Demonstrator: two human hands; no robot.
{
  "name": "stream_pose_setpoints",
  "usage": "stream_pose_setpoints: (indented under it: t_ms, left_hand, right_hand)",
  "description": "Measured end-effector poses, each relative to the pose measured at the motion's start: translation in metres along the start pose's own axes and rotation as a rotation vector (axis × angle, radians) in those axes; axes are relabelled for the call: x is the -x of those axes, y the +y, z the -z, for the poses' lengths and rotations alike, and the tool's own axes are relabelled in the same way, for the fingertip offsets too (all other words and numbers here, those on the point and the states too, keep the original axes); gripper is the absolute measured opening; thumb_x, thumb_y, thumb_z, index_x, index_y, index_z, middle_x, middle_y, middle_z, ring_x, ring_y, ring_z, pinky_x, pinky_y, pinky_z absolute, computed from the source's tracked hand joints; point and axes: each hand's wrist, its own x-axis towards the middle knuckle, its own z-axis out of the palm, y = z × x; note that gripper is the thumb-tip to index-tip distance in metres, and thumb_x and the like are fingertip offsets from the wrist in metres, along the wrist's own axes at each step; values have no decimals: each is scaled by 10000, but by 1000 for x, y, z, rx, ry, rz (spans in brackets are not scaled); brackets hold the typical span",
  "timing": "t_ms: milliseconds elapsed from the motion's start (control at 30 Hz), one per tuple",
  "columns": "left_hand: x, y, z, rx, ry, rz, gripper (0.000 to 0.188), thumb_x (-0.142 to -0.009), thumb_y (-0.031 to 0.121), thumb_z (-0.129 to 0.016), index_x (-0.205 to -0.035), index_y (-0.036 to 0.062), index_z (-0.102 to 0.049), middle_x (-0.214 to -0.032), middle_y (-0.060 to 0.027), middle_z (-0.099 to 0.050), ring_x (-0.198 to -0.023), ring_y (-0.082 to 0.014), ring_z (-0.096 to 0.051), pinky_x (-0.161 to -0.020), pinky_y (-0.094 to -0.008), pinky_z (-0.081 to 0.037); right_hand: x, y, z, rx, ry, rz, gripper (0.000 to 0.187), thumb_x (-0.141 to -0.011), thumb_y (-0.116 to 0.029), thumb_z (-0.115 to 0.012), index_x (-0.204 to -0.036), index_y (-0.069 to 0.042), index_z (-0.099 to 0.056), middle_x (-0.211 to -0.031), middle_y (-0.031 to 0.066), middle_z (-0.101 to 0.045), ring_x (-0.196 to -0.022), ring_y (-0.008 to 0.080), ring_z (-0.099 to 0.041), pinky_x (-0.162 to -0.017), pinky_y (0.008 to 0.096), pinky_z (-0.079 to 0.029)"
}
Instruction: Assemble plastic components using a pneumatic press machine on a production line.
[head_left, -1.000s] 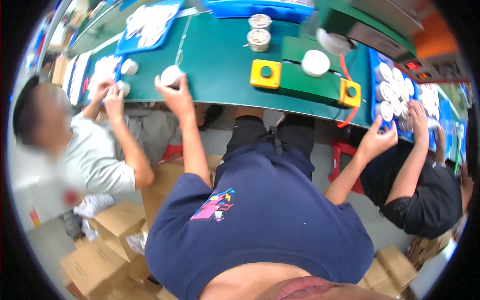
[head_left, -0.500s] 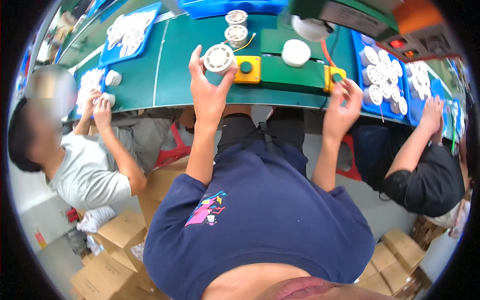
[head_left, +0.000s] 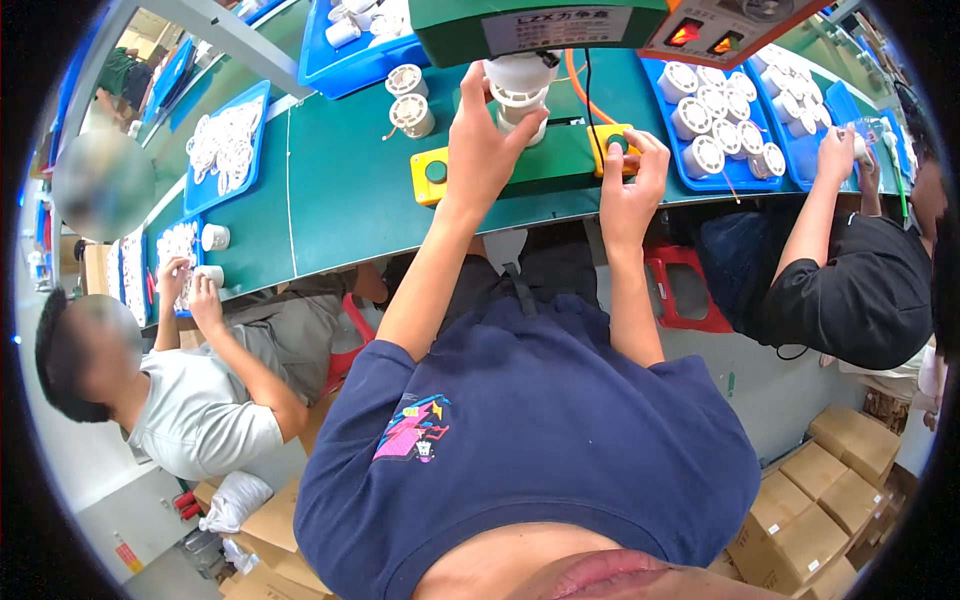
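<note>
My left hand [head_left: 487,140] reaches forward and grips a white round plastic spool [head_left: 517,97] under the green machine head [head_left: 540,28]. My right hand [head_left: 632,180] rests on the yellow button box [head_left: 608,142] at the right end of the machine's green base, fingers curled over it. A second yellow button box [head_left: 431,175] with a green button sits left of my left wrist, untouched. Two more white spools [head_left: 409,100] stand on the green table behind it.
A blue tray [head_left: 735,125] of several white spools lies right of my right hand; other blue trays [head_left: 228,145] sit at the left and back. One seated person [head_left: 190,400] works at my left, another [head_left: 850,270] at my right. Cardboard boxes [head_left: 830,500] are stacked on the floor.
My left hand carried the white spool forward and to the right, under the machine head. My right hand moved from the right tray to the yellow button box.
</note>
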Motion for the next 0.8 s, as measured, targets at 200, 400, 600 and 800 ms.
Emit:
stream_pose_setpoints:
  t_ms: [200, 400, 600, 800]
  left_hand:
    - [2, 2, -4, 3, -7, -1, 810, -838, 206, -862, -1454, 38, -363, -1237, -211, -673, -1149, -368, -674, -934, -436, -541]
    - [5, 0, 2, -17, 33, -18, 785, -846, 189, -853, -1453, 41, -376, -1223, -205, -692, -1145, -337, -684, -949, -426, -541]
    - [5, -5, 0, 26, 36, -15, 786, -852, 207, -855, -1453, 40, -378, -1221, -207, -694, -1149, -333, -687, -960, -415, -539]
    - [7, -2, -2, 31, -11, -5, 775, -855, 217, -854, -1443, 40, -382, -1236, -211, -681, -1160, -339, -682, -957, -418, -540]
  right_hand:
    - [1, 5, 2, -16, -26, 61, 167, -953, -62, -655, -1108, -1, -658, -1194, 140, -603, -900, 218, -626, -776, 334, -551]
    - [2, 8, 2, -3, -27, 73, 152, -955, -56, -650, -1100, -13, -662, -1193, 141, -600, -914, 228, -628, -770, 336, -557]
    - [3, 7, -1, -13, -24, 74, 140, -958, -60, -647, -1089, -13, -664, -1189, 142, -600, -936, 231, -630, -779, 336, -563]
    - [3, 8, 0, 10, -28, 72, 135, -956, -61, -651, -1080, -11, -663, -1183, 142, -602, -936, 231, -629, -777, 335, -564]
